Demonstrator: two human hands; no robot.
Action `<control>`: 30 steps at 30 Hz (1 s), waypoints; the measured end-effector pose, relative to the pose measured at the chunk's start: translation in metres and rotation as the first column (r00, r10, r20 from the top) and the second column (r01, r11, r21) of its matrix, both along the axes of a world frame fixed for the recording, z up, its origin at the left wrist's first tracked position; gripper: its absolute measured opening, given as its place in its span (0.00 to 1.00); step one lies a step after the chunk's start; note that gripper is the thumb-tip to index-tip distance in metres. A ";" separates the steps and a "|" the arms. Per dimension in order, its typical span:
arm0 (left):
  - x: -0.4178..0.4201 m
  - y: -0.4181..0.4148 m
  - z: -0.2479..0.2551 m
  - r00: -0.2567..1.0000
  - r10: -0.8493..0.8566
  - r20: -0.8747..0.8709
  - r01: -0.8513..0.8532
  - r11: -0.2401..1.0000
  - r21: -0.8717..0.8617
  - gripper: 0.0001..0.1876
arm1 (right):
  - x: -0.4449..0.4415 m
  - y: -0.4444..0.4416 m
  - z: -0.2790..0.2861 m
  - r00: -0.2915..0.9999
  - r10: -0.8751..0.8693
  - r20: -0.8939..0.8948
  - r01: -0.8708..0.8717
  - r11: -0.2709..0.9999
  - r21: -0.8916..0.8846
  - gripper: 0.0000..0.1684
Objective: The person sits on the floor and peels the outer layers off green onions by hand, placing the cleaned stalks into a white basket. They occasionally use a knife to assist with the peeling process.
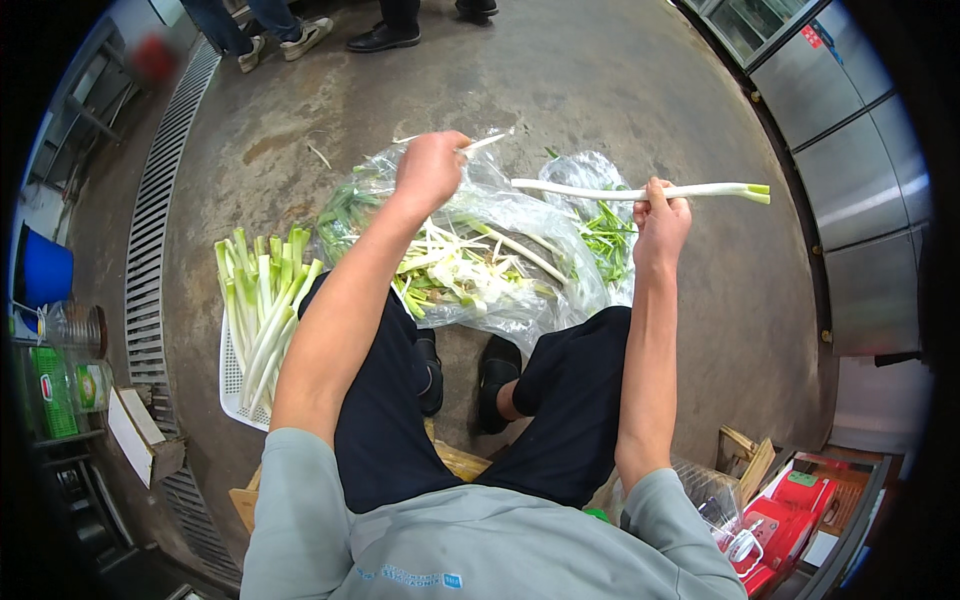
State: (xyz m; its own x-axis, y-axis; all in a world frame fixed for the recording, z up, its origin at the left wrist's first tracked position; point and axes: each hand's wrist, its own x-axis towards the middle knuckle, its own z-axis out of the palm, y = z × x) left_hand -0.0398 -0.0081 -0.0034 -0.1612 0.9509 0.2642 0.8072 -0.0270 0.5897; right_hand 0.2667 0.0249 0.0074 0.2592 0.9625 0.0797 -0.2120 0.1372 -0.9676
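My right hand (pixel 661 217) grips a long, trimmed green onion stalk (pixel 577 190) around its middle. The stalk lies level, white along most of its length, with a cut pale-green end to the right. My left hand (pixel 430 169) is closed around a thin, pointed whitish piece (pixel 484 143); whether it is a blade or a peeled strip, I cannot tell. Beneath both hands, a clear plastic bag (pixel 517 319) lies spread on the floor, with onion peelings and roots (pixel 465 270) on it. Cut green leaves (pixel 606 244) show at its right side.
Beside my left knee, a white perforated basket (pixel 234 379) holds several trimmed stalks (pixel 262 300). A slatted floor drain (pixel 150 262) runs along the left. Two people's shoes (pixel 386 36) are at the far edge. Steel cabinets (pixel 855 172) line the right; red boxes (pixel 787 517) sit behind right.
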 end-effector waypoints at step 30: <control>0.062 -0.012 0.030 0.316 -0.023 0.948 0.306 0.949 -0.079 0.16 | -0.031 -0.008 0.014 0.928 0.105 -0.356 -0.072 0.992 0.104 0.07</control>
